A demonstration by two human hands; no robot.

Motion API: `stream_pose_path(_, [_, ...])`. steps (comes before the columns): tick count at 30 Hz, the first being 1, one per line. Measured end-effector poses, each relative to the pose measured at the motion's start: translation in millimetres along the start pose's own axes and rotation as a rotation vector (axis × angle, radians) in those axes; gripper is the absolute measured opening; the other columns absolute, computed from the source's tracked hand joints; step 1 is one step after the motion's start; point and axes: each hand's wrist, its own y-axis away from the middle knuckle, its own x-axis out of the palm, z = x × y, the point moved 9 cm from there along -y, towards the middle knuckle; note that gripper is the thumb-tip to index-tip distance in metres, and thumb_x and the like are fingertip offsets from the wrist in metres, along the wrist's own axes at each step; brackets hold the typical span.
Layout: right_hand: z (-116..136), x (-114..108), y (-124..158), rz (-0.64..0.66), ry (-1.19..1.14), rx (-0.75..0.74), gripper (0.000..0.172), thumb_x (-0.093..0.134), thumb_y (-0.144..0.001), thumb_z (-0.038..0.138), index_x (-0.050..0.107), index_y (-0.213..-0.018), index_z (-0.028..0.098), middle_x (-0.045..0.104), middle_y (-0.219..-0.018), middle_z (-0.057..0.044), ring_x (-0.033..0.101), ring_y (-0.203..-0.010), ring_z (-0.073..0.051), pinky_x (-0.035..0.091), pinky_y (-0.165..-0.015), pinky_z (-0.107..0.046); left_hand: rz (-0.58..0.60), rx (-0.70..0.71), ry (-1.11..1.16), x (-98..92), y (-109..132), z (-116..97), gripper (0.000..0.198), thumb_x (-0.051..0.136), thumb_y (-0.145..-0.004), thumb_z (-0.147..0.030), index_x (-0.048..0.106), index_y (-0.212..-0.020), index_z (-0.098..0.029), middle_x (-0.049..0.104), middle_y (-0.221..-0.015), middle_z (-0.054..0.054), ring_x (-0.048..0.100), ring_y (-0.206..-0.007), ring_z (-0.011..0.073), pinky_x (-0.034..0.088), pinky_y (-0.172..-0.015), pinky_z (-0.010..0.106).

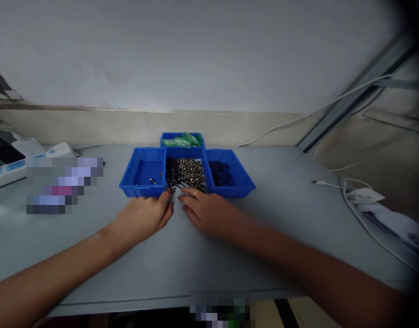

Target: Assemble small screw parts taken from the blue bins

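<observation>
Between two blue bins, a pile of small brass-coloured metal pieces [191, 169] lies beside small black pieces [173, 169]; their exact kind is too small to make out. My left hand [146, 213] is at the near edge of the black pieces, index fingertip touching or almost touching one, thumb apart from it. My right hand [209, 212], with a ring on one finger, has its fingers stretched toward the near edge of the brass pieces. No held thing shows in either hand. The left blue bin [127, 176] contains a few small metal pieces; the right blue bin [245, 182] holds dark pieces.
Behind the pile stands another blue bin [165, 136] with green plastic packets [185, 140]. A white power strip [59, 150] and a blurred-out item sit at the left on the grey table [144, 278]. White cables [327, 183] run along the right side, near a slanted metal post [332, 116].
</observation>
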Motion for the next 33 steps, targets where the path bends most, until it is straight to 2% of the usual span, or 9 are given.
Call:
stream_pose_path(3, [0.0, 0.2, -2.9, -0.003, -0.020, 0.014, 0.031, 0.031, -0.087, 0.024, 0.049, -0.111, 0.017, 0.045, -0.124, -0.012, 0.057, -0.088, -0.020, 0.048, -0.065, -0.032, 0.030, -0.025, -0.015, 1.4, -0.7, -0.1, 0.038, 0.030, -0.086, -0.033, 0.049, -0.111, -0.012, 0.062, -0.066, 0.011, 0.061, -0.055, 0.0238, 0.044, -0.048, 0.032])
stream_pose_path(7, [0.5, 2.5, -8.4, 0.003, -0.034, 0.023, 0.034, 0.031, -0.087, 0.024, 0.047, -0.116, 0.018, 0.040, -0.129, -0.013, 0.058, -0.085, -0.020, 0.047, -0.067, -0.035, 0.045, -0.057, -0.032, 3.7, -0.7, 3.0, 0.038, 0.030, -0.086, -0.036, 0.049, -0.111, -0.014, 0.063, -0.062, 0.009, 0.060, -0.050, 0.0244, 0.042, -0.043, 0.030])
stream_pose_path(12, [3.4, 0.7, -9.1, -0.036, -0.042, -0.020, 0.033, 0.031, -0.087, 0.022, 0.048, -0.114, 0.014, 0.049, -0.119, -0.013, 0.055, -0.089, -0.018, 0.046, -0.070, -0.032, 0.057, -0.052, -0.020, 6.5, -0.7, 3.5, 0.041, 0.030, -0.086, -0.036, 0.044, -0.117, -0.015, 0.063, -0.062, 0.009, 0.061, -0.050, 0.0252, 0.042, -0.043, 0.030])
stream_pose_path(18, [0.9, -0.4, -7.9, -0.057, -0.033, -0.002, 0.031, 0.030, -0.087, 0.023, 0.051, -0.107, 0.012, 0.055, -0.106, -0.011, 0.056, -0.085, -0.018, 0.046, -0.065, -0.030, 0.080, -0.062, -0.003, 4.6, -1.6, 4.0, 0.037, 0.031, -0.086, -0.035, 0.047, -0.114, -0.016, 0.064, -0.064, 0.008, 0.062, -0.053, 0.0250, 0.043, -0.044, 0.030])
stream_pose_path(25, [-1.9, 0.7, -9.8, -0.034, -0.006, 0.045, 0.035, 0.028, -0.088, 0.025, 0.046, -0.115, 0.013, 0.051, -0.115, -0.010, 0.055, -0.091, -0.018, 0.047, -0.068, -0.030, 0.093, -0.060, 0.038, 5.5, -2.1, 2.4, 0.036, 0.031, -0.086, -0.032, 0.047, -0.114, -0.016, 0.064, -0.067, 0.009, 0.062, -0.056, 0.0258, 0.045, -0.047, 0.032])
stream_pose_path(33, [-5.3, 2.6, -8.3, 0.004, 0.009, 0.094, 0.036, 0.027, -0.089, 0.025, 0.046, -0.117, 0.013, 0.052, -0.112, -0.011, 0.058, -0.080, -0.017, 0.047, -0.062, -0.030, 0.087, -0.048, 0.060, 4.8, -1.4, 1.6, 0.033, 0.031, -0.087, -0.032, 0.049, -0.110, -0.016, 0.063, -0.065, 0.008, 0.061, -0.052, 0.0218, 0.043, -0.046, 0.029])
